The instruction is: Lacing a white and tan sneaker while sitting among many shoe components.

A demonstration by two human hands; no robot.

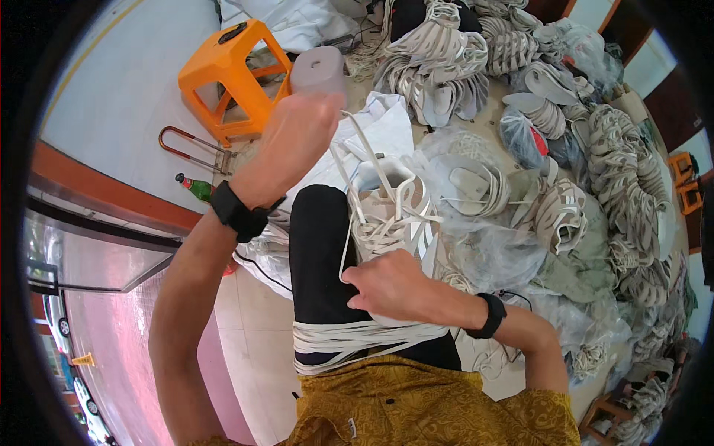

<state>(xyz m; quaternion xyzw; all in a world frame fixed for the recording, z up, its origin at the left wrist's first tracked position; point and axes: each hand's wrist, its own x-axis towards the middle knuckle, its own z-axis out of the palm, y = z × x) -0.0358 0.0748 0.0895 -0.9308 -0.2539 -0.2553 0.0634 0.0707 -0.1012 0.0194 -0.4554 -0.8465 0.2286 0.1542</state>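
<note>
A white and beige shoe upper (405, 223) with pale side stripes lies over my lap, beside my black-clad leg (320, 245). My left hand (305, 141) is raised beyond it, closed and a little blurred, with a cream shoelace (363, 145) running taut from it down to the eyelets. Close to the near end of the upper, my right hand (394, 286) pinches a strand of lace between thumb and finger. Loose laces cross over the front of the upper. More white laces (357, 340) lie in a bundle across my thighs.
An orange plastic stool (239, 56) and a grey stool (318, 70) stand at the far left. A green bottle (197, 187) is near the doorway. Stacked shoe uppers (628, 171) and clear plastic bags (494, 253) crowd the floor on the right.
</note>
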